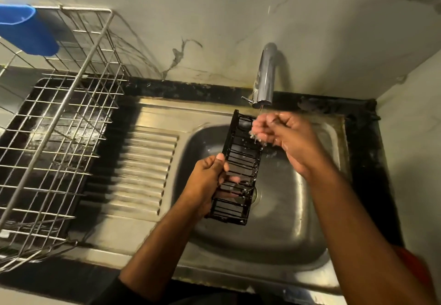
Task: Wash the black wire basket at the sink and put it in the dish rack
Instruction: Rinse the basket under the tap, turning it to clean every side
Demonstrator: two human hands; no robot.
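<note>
The long, narrow black wire basket (238,168) hangs over the steel sink bowl (281,221), its far end near the tap. My left hand (210,176) grips its left long side around the middle. My right hand (276,130) is cupped under the tap (266,78), beside the basket's far end, and water runs over its curled fingers. Whether the right fingers touch the basket I cannot tell. The steel wire dish rack (59,123) stands to the left on the black counter.
A blue plastic cup (26,28) hangs at the rack's top left corner. The sink's ribbed drainboard (143,168) lies between rack and bowl. A marble wall stands behind the tap and closes in on the right.
</note>
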